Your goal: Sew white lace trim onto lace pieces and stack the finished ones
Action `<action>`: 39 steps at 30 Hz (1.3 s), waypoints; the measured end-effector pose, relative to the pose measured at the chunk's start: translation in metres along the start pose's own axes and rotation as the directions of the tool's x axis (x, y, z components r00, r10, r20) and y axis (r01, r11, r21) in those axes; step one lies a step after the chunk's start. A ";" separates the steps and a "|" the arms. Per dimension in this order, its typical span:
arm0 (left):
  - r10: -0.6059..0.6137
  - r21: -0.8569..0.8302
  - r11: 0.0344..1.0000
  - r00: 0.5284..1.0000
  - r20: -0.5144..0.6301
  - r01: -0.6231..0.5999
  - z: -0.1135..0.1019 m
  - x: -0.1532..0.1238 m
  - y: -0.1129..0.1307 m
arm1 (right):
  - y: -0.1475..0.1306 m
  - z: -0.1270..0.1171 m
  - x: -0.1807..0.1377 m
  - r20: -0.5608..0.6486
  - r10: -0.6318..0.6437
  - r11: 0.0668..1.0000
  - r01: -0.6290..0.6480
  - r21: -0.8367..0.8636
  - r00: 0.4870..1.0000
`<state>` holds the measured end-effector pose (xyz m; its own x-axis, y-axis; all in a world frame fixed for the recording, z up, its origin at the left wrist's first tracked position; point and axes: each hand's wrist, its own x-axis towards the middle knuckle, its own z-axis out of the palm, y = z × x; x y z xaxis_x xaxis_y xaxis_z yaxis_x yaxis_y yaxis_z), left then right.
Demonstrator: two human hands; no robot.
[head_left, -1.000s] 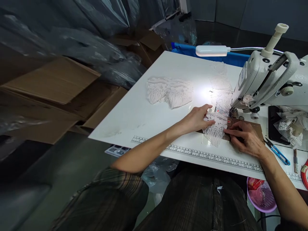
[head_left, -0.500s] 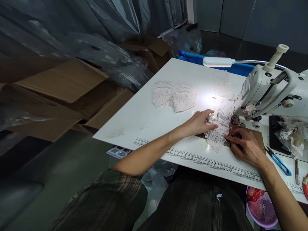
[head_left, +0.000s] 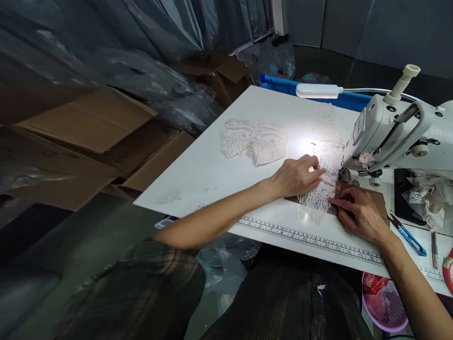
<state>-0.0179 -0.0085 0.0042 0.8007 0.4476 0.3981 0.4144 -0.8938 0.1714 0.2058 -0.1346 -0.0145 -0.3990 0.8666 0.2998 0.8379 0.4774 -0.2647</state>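
Observation:
A strip of white lace (head_left: 314,208) lies under the sewing machine's (head_left: 385,132) needle end, partly over a brown plate on the table. My left hand (head_left: 297,177) is above the upper part of this lace, its fingers bent and the thumb apart from them; nothing shows in its grasp. At the lace's right edge, my right hand (head_left: 359,215) has its fingertips closed on the material, the other fingers curled below. More lace (head_left: 327,127) runs back along the table beside the machine. The needle area is partly hidden.
A folded lace pile (head_left: 255,141) lies left on the white table (head_left: 198,179). Blue thread snips (head_left: 408,236) are right of my right hand. A lamp (head_left: 316,90) shines over the lace. Cardboard boxes (head_left: 88,118) stand left; a purple basket (head_left: 385,326) sits below the edge.
My left hand has lifted and turned, its spread fingers now bent in and the thumb further right and up. My right hand stays at the lace edge. The view has shifted slightly.

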 end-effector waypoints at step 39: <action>0.187 -0.099 0.981 0.950 0.250 -0.167 0.017 0.022 0.004 | 0.005 0.002 0.005 -0.075 0.028 0.995 -0.035 -0.098 0.997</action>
<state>0.0085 -0.0016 -0.0014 0.9463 0.2650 0.1851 0.2298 -0.9543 0.1911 0.2071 -0.1277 -0.0165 -0.3466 0.8660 0.3606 0.8837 0.4303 -0.1840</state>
